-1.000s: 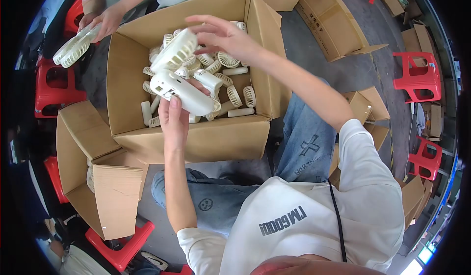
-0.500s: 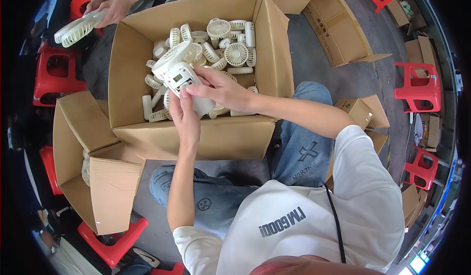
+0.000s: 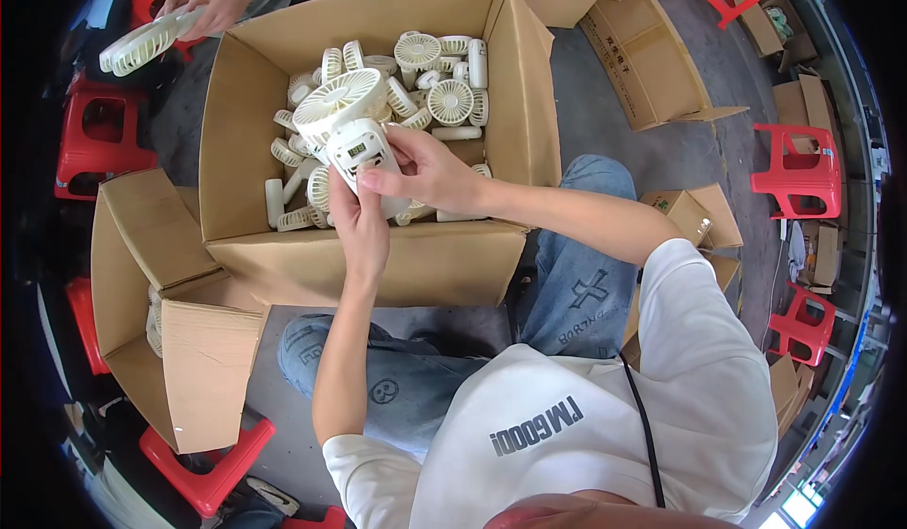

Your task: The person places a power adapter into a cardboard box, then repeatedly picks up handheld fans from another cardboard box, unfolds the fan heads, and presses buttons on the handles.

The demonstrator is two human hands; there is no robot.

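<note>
Both my hands hold a white handheld fan (image 3: 357, 142) over a big open carton (image 3: 378, 255). Its round grille points up and away from me, and a small digital display shows on its body. My left hand (image 3: 359, 222) is closed round the lower part of the body, thumb up near the buttons. From the right, my right hand (image 3: 425, 168) grips the body's side, its thumb on the front just below the display. Underneath, several more white fans (image 3: 451, 102) lie jumbled in the carton.
At the upper left another person's hands (image 3: 219, 5) hold a white fan (image 3: 142, 47). A smaller open carton (image 3: 208, 368) stands at my left. Red stools (image 3: 104, 142) and another open carton (image 3: 652, 57) stand around on the grey floor.
The fan in my hands has tilted, so its grille and display face the camera more. The other person's fan has shifted slightly to the left.
</note>
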